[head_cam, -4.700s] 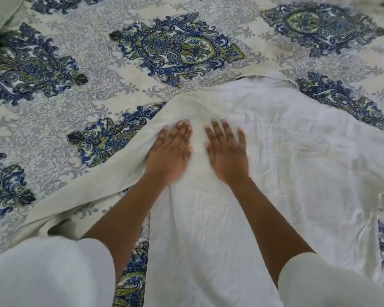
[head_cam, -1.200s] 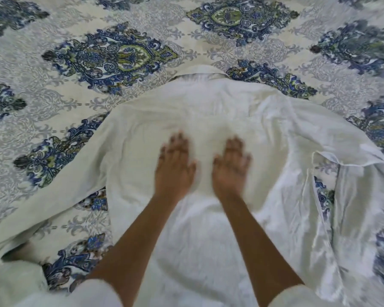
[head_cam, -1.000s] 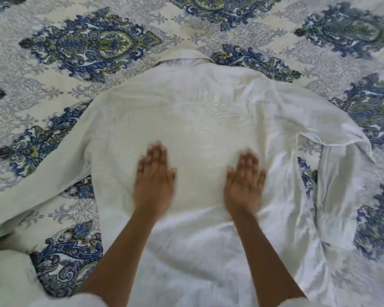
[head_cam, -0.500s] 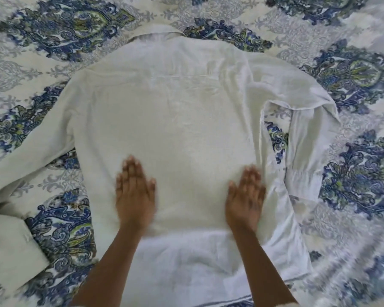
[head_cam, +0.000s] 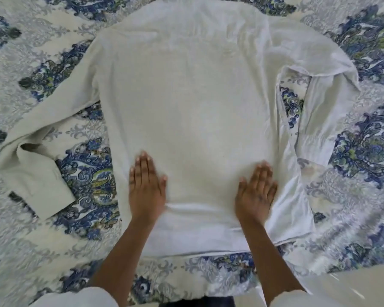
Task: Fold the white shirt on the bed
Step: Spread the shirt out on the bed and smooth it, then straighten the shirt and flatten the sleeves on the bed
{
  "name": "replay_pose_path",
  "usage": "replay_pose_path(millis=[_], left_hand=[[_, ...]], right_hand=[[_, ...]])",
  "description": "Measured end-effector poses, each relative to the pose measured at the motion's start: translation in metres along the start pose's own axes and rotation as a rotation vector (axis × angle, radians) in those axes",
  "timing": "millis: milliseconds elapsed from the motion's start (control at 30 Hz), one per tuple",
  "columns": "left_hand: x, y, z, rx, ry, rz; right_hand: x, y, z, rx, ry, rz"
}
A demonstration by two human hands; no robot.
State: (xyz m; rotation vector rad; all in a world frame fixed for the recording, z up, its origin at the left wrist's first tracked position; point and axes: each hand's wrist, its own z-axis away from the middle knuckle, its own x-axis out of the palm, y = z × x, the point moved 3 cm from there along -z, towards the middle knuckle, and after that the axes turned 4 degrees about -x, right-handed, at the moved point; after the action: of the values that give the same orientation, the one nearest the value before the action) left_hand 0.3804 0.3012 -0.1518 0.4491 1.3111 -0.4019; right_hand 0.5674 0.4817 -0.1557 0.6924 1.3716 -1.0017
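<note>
We press our left hand [head_cam: 146, 189] and right hand [head_cam: 255, 193], fingers straight and together, flat on the white shirt [head_cam: 191, 103] spread on the bed [head_cam: 31, 251].

Bedspread [head_cam: 42, 240] lies open around the shirt [head_cam: 186, 96] (sleeves [head_cam: 53, 103] sprawl sideways).

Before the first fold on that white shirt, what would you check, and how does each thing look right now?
1. White shirt spread on the bedspread: ok.
2. Left hand and right hand flat on its lower part: ok.
3. Body fabric smooth: not ok, ridge between the hands.
4. Left sleeve straight: not ok, bent near the cuff.
5. Right sleeve straight: not ok, doubled over.
6. Collar flat: cannot tell, cut off by the frame.
</note>
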Motion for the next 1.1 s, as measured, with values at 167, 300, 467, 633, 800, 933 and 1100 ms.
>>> replay_pose_path(millis=[167, 300, 467, 633, 800, 933, 1100], left_hand=[[0.003, 0.035, 0.003, 0.200, 0.026, 0.028], [0.014, -0.020, 0.053, 0.102, -0.027, 0.040], [-0.006, -0.053, 0.071, -0.062, -0.053, 0.170], [-0.014, -0.066, 0.064, -0.215, -0.007, 0.432], [-0.020, -0.082, 0.093, -0.520, -0.026, 0.723], [-0.015, -0.074, 0.107, -0.578, -0.257, 0.710], [-0.012, -0.092, 0.126, -0.702, -0.295, 0.644]], right_hand=[[0.022, -0.102, 0.025, -0.333, -0.041, -0.057], [0.031, -0.070, 0.065, -0.326, -0.071, 0.008], [0.015, -0.062, 0.078, -0.255, -0.082, -0.037], [0.023, -0.104, 0.080, -0.611, -0.164, 0.012], [0.022, -0.049, 0.107, -0.428, -0.170, 0.038], [0.018, -0.103, 0.098, -0.612, -0.132, -0.035], [0.034, -0.109, 0.115, -0.864, -0.228, 0.043]])
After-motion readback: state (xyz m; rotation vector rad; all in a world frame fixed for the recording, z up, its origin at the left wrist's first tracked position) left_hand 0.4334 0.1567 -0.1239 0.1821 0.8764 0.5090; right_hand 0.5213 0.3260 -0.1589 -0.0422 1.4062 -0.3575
